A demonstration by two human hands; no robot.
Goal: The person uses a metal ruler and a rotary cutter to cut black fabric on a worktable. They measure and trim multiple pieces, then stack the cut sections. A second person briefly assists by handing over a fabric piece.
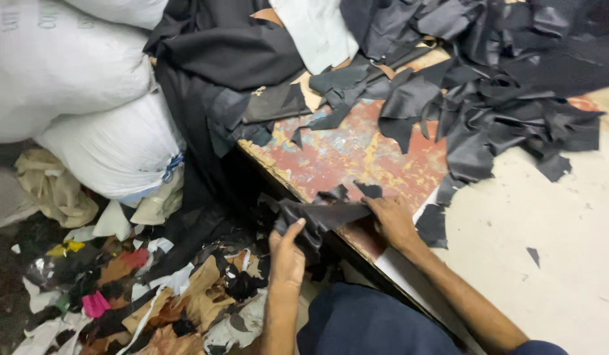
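A black fabric scrap hangs over the near edge of a worn red table. My left hand grips its lower left part below the table edge, thumb up against the cloth. My right hand rests on the table edge and pinches the scrap's right end. A heap of black fabric pieces covers the far right of the table.
White stuffed sacks are stacked at the left. Dark cloth drapes over the table's far left corner. Several mixed-colour scraps litter the floor. A pale sheet covers the table's right side.
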